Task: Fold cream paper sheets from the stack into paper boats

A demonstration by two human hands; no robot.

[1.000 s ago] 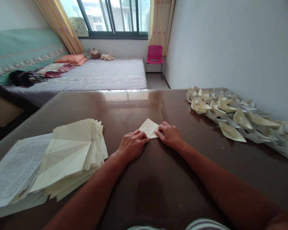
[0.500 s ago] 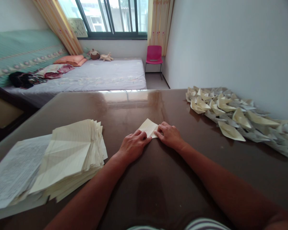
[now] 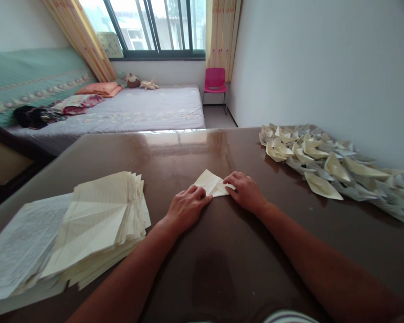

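Observation:
A small cream folded paper (image 3: 210, 182) lies flat on the dark brown table (image 3: 195, 148), its point aimed away from me. My left hand (image 3: 186, 207) presses its near left corner with curled fingers. My right hand (image 3: 246, 192) rests on its right edge, fingertips pinched down on the fold. Both hands touch the paper and the tabletop.
A thick stack of cream sheets (image 3: 101, 220) over printed pages (image 3: 16, 242) sits at my left. A heap of folded paper boats (image 3: 319, 157) runs along the wall at right. Beyond the table stand a bed (image 3: 134, 107) and a pink chair (image 3: 215, 80).
My right hand has slid slightly to the right along the paper's edge, and a little more of the paper shows. The left hand stays put.

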